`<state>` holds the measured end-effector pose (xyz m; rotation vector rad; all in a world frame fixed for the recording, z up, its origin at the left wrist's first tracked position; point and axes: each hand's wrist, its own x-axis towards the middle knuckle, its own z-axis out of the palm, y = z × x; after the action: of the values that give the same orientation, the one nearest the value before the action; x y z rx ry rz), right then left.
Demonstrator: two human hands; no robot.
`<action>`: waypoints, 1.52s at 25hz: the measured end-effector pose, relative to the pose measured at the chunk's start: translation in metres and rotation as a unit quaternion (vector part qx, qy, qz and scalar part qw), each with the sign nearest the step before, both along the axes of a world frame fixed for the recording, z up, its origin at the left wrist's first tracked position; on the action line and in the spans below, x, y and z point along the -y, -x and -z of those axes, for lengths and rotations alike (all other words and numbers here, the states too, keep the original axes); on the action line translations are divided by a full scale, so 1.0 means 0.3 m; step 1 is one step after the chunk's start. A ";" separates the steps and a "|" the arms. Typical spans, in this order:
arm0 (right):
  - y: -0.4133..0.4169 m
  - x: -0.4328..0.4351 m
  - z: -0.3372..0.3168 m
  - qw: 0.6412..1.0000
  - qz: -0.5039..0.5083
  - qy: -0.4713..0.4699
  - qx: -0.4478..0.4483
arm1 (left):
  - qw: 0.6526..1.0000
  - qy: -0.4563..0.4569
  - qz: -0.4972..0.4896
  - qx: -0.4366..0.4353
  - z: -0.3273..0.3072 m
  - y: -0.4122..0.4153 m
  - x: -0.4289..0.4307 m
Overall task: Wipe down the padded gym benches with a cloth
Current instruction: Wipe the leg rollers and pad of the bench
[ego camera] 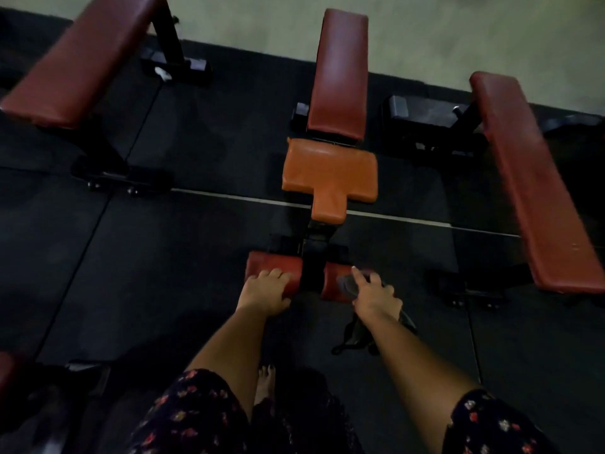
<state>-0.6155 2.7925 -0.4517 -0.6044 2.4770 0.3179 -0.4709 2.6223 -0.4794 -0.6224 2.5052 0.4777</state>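
Just nearer than the orange seat pad (pixel 329 172), at the foot end of the middle bench, a grey cloth (pixel 347 286) is pressed onto the right roller pad (pixel 330 276) by the right hand (pixel 376 296). The index finger is stretched forward and the other fingers are curled over the cloth. The left roller pad (pixel 262 262) is gripped by the left hand (pixel 266 290), with the fingers bent over its top and the thumb on its near side. Both rollers lie crosswise, either side of a black post (pixel 313 257).

The bench's long axis runs straight away from the person. The red back pad (pixel 340 77) is set beyond the seat pad and points toward the pale floor (pixel 458 34).

Left of the seat pad, a wide stretch of dark floor mat (pixel 196 250) lies open up to the left bench (pixel 78 57). Right of it the gap to the right bench (pixel 537 185) is narrower and taken up by black frame parts. A pale seam in the mat passes under the seat pad's narrow near tongue.

Most of the cloth is covered by the hand. A dark strap-like piece (pixel 353 339) hangs below the right wrist, and whether it belongs to the cloth cannot be told. The left bench is cut off by the top edge and the right bench by the right edge. Shapes in the near left corner are too dim to make out.
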 end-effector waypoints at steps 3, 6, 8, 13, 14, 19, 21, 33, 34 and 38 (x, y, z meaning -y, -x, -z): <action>-0.015 -0.050 0.193 1.000 -0.010 0.020 -0.001 | 1.000 0.010 0.025 -0.004 0.166 0.031 -0.040; -0.024 -0.126 0.425 0.999 0.010 0.053 0.000 | 0.999 0.021 0.039 -0.007 0.378 0.057 -0.111; -0.017 -0.162 0.571 0.996 0.023 0.088 -0.027 | 0.997 0.024 0.073 -0.004 0.522 0.089 -0.146; 0.100 -0.158 0.858 0.972 -0.028 0.193 -0.132 | 0.988 0.062 0.132 -0.041 0.822 0.224 -0.152; 0.137 -0.144 0.904 0.968 -0.030 0.198 -0.149 | 0.988 0.074 0.127 -0.042 0.878 0.253 -0.142; 0.293 0.008 1.056 0.973 -0.046 0.178 -0.140 | 0.976 0.154 0.144 -0.056 1.067 0.454 -0.056; 0.360 0.062 1.133 0.986 -0.051 0.152 -0.037 | 0.976 0.153 0.141 -0.068 1.132 0.526 -0.016; 0.539 0.266 1.302 0.993 -0.043 0.111 -0.025 | 0.980 0.130 0.146 -0.040 1.292 0.565 0.032; 0.540 0.267 1.307 0.991 -0.039 0.120 -0.034 | 0.977 0.142 0.154 -0.043 1.302 0.562 0.033; 0.394 0.080 1.339 0.947 -0.028 0.247 -0.204 | 0.977 0.157 0.131 -0.059 1.334 0.563 0.024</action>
<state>-0.7337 2.7686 -0.8535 -0.8839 2.9684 -0.1927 -0.6398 2.6152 -0.8795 -0.3759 2.7501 0.0211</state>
